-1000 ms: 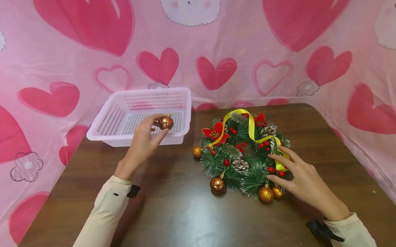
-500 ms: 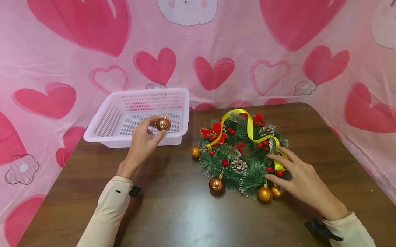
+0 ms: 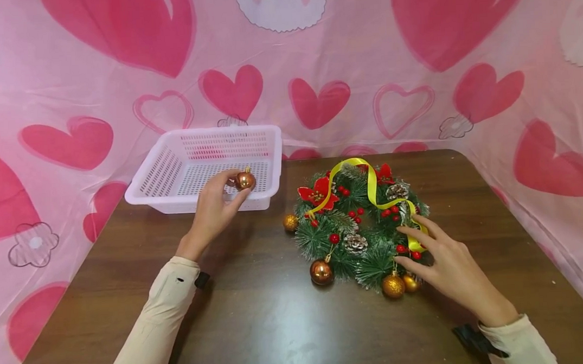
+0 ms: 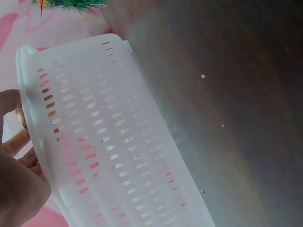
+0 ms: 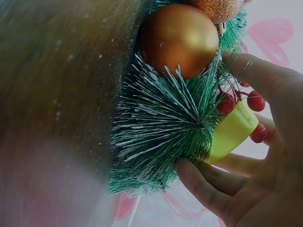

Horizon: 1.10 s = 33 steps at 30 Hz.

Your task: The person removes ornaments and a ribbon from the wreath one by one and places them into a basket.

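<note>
A shiny copper Christmas bauble (image 3: 245,180) with a gold cap is pinched between the thumb and fingers of my left hand (image 3: 213,210), above the near right part of a white plastic basket (image 3: 143,198). In the left wrist view the basket's slotted wall (image 4: 109,132) hides most of that bauble. My right hand (image 3: 454,267) lies at the right side of a green wreath (image 3: 318,240), fingers spread over its edge. Its fingertips touch the needles beside a yellow ribbon (image 5: 232,132), close to a matte gold bauble (image 5: 180,40).
The wreath carries red poinsettias (image 3: 318,194), red berries, pinecones (image 3: 356,244) and several baubles, among them a copper one (image 3: 321,272) at its front left. Everything stands on a brown wooden table (image 3: 258,324). A pink heart-patterned cloth (image 3: 354,49) hangs behind.
</note>
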{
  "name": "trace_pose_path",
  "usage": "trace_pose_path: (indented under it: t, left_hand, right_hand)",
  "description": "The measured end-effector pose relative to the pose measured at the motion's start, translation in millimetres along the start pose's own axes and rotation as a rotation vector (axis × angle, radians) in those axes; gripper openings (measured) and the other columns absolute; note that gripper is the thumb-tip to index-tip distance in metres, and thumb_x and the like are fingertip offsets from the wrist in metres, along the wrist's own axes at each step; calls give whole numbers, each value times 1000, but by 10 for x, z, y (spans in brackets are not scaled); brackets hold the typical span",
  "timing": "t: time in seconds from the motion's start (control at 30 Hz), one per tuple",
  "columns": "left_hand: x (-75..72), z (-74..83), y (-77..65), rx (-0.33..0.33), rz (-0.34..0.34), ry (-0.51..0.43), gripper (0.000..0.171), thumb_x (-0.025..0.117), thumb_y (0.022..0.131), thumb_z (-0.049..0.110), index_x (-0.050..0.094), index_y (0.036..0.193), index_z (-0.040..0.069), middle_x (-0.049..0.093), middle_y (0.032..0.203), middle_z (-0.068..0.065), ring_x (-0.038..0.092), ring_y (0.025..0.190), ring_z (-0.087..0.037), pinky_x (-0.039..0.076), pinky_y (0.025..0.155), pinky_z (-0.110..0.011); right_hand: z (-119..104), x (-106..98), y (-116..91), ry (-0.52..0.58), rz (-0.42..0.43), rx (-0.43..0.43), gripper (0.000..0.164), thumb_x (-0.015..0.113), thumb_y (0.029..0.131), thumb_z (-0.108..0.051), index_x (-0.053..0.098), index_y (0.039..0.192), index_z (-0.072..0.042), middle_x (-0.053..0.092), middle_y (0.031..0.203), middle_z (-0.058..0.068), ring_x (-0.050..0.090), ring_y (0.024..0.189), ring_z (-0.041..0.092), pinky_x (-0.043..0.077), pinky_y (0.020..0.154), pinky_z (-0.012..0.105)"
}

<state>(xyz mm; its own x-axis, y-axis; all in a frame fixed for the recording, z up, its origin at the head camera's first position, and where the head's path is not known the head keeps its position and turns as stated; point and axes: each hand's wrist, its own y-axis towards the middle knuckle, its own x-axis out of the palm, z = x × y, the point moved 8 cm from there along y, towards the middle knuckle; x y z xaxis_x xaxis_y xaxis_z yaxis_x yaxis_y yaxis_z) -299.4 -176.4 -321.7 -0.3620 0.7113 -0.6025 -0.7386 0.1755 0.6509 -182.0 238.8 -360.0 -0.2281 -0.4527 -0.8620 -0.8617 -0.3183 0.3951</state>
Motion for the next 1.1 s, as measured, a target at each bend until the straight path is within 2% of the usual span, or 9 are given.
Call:
trace_pose_path:
  t: [0.4, 0.57, 0.77, 0.97, 1.1]
  left_hand:
    - [14, -8, -16, -15, -14, 15, 44, 76, 88, 21, 62, 123, -2, 66, 110, -19, 60, 97, -33, 47, 79, -46]
    - [6, 11, -15, -2, -12, 17, 43, 76, 88, 20, 63, 122, -2, 66, 108, -18, 60, 95, -34, 46, 79, -46]
    - [7, 33, -13, -7, -22, 12, 41, 75, 88, 18, 63, 121, -3, 66, 110, -18, 61, 97, -35, 46, 82, -47]
    - [30, 47, -23, -42, -73, -7, 42, 73, 91, 18, 59, 125, -2, 62, 119, -18, 58, 103, -32, 45, 87, -49]
    - [61, 81, -20, -53, -124, -37, 43, 72, 91, 17, 58, 128, -1, 58, 126, -18, 55, 107, -34, 43, 91, -50]
  right_hand:
    - [4, 10, -12, 2, 1, 6, 59, 86, 77, -36, 65, 128, -15, 48, 141, 24, 69, 78, 36, 55, 62, 55]
    - [-6, 2, -5, -2, 3, -6, 59, 86, 77, -36, 65, 128, -14, 48, 141, 24, 69, 80, 38, 55, 62, 56]
    - [4, 10, -8, -6, -7, 3, 59, 85, 78, -37, 64, 128, -15, 47, 142, 24, 69, 75, 33, 55, 62, 54]
    - [12, 11, -7, -8, -2, 2, 59, 85, 78, -36, 64, 129, -15, 48, 141, 23, 68, 70, 29, 55, 61, 52]
    - [8, 14, -14, -9, -3, -3, 59, 85, 78, -36, 64, 129, -15, 48, 141, 24, 68, 73, 32, 55, 63, 55]
